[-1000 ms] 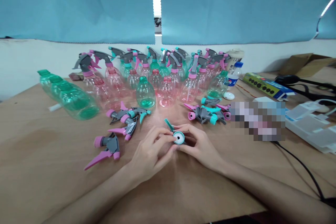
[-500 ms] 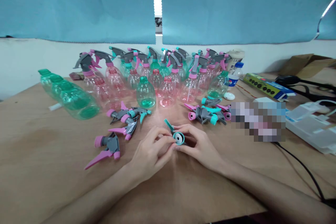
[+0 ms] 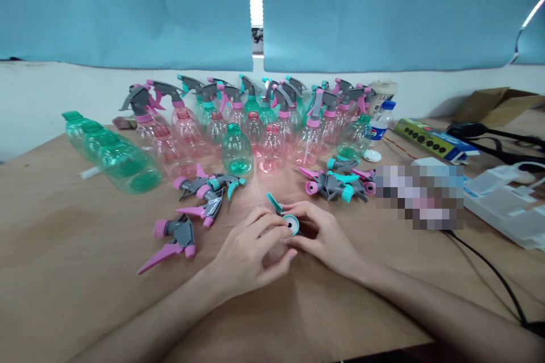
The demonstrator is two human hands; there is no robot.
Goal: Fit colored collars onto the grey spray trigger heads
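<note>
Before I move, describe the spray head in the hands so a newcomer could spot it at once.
On the brown table, in front of the crowded bottles, find the left hand and right hand meeting near the middle. Their fingers touch the spray head; unlike the loose ones lying to either side, its teal collar shows a white disc with a dark hole.

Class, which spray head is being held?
The teal-collared spray head in the right hand; the other spray heads lie on the table or top bottles.

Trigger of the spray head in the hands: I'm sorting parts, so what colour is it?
The trigger is teal; it shows in the head view.
</note>
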